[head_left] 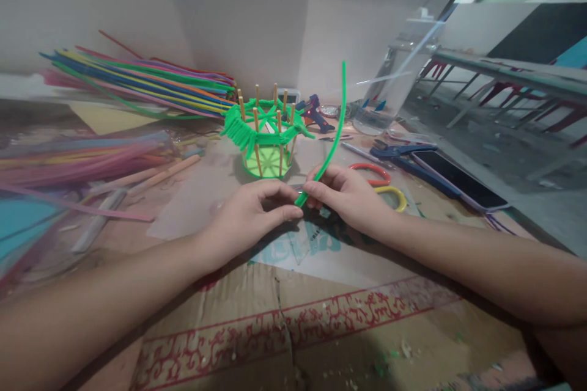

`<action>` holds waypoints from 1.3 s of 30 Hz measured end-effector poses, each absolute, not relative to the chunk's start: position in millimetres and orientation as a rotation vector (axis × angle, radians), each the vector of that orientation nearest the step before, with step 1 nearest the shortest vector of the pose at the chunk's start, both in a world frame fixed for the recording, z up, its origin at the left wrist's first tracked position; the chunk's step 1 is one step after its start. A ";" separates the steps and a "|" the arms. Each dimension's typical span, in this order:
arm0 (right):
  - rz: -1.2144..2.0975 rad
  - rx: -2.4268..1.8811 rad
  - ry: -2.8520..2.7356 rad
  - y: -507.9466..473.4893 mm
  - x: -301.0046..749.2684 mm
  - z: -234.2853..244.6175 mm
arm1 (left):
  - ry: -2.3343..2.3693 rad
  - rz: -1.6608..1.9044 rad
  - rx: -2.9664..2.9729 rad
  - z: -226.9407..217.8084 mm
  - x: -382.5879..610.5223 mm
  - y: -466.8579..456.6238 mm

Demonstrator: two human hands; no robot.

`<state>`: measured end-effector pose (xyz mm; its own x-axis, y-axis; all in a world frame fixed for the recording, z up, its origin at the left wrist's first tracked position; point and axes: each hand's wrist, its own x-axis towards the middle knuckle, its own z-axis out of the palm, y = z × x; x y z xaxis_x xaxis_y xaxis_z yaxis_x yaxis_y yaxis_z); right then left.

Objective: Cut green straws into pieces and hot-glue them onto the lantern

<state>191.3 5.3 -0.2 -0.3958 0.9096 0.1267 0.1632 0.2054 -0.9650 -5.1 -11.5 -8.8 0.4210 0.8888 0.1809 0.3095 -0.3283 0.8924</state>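
Note:
Between my two hands is a green pipe cleaner point(338, 137), its long free end curving upward. My right hand point(348, 195) pinches it near the lower end with thumb and fingers. Thumb and fingertips of my left hand point(252, 211) close on the bent lower tip. Just beyond the hands stands a round craft frame point(268, 137) of upright wooden sticks on a light green base. Green pipe cleaners are wrapped and looped around its sticks. Scissors with red and yellow handles point(393, 197) lie beside my right hand, their blades mostly hidden.
Bundled coloured pipe cleaners point(151, 82) lie at the back left. A glue gun point(316, 113) with a red light sits behind the frame. Rightward are a clear plastic container point(376, 98), blue-handled pliers point(417, 168) and a phone point(463, 177). Cardboard point(220, 342) covers the near table.

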 end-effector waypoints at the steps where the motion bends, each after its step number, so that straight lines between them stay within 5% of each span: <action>1: 1.262 -1.007 -1.730 4.8 191.1 -0.4 | 1.040 0.888 1.882 -9.1 -5.7 -11.4; 14: 1.338 -0.933 -1.761 1.5 189.9 -1.4 | 1.031 0.866 1.946 -13.0 -6.1 -10.1; 27: 1.050 -1.125 -1.920 2.3 191.8 -7.9 | 1.022 0.856 2.016 -13.1 -6.3 -10.2; 39: 1.282 -0.940 -1.830 2.9 191.8 -2.1 | 1.044 0.889 2.024 -5.8 -5.6 -12.3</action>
<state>191.8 2.9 -2.1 -0.4894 0.8612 0.1368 0.1657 0.2458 -0.9550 -5.6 -12.3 -5.8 0.4439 0.8581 0.2579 0.3912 -0.4446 0.8058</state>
